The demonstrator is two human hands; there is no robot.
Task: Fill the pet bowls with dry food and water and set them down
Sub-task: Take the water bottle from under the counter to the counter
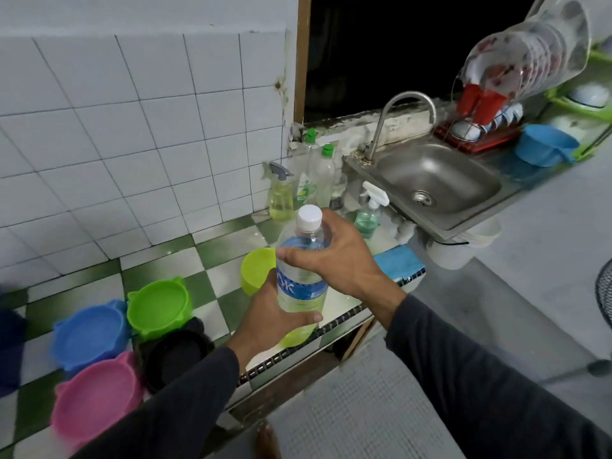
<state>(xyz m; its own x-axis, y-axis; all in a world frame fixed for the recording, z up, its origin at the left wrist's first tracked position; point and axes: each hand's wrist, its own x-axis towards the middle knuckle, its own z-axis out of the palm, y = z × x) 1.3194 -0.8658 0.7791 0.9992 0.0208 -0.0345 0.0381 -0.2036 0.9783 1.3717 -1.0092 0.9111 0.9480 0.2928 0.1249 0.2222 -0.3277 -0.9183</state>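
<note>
Two hands on capped bottle (303,260): left hand (271,321) grips base, right hand (334,256) fingers curl round shoulder; four bowls (159,306), apparently empty, on tabletop (212,260).

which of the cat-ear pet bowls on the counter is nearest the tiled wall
The lime green plastic bowl with ears: it sits farthest back, while the blue bowl, pink bowl and black bowl lie closer to the counter's front edge.

You see a steel sink (440,180) with a curved faucet (402,109), spray bottles (281,197) beside it, and a red dish rack (477,134) behind.

The water bottle (302,273) label shows partial letters, not clearly readable.
</note>
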